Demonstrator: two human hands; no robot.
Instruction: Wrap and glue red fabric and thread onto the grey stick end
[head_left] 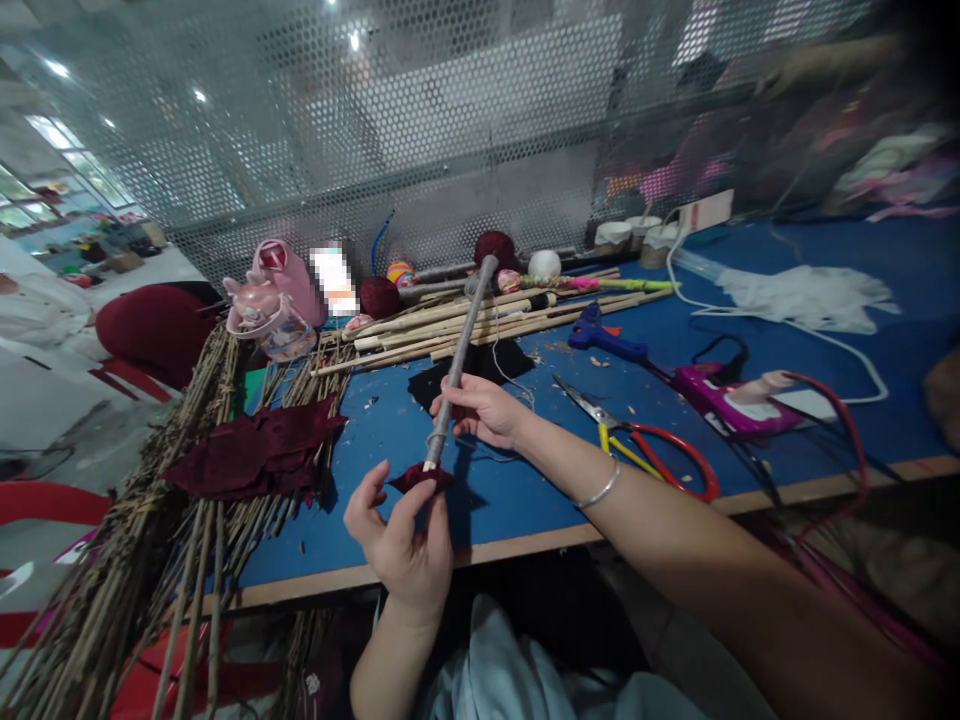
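Observation:
My right hand [484, 408] is closed around a long grey stick [459, 358] that slants up and away over the blue table [525, 500]. The stick's lower tip rests on a small dark red fabric piece [420, 478]. My left hand [401, 540] pinches that fabric piece between thumb and fingers just above the table's near edge. A silver bangle sits on my right wrist. A thin thread trails from my right hand onto the table.
A bundle of twigs [172, 540] with dark red cloth [255, 450] lies at the left. Red-handled scissors [645, 445], a blue glue gun [604, 340], a purple tool [724, 400], wooden sticks [480, 320], yarn balls [379, 296] and a pink bottle [281, 280] surround the hands.

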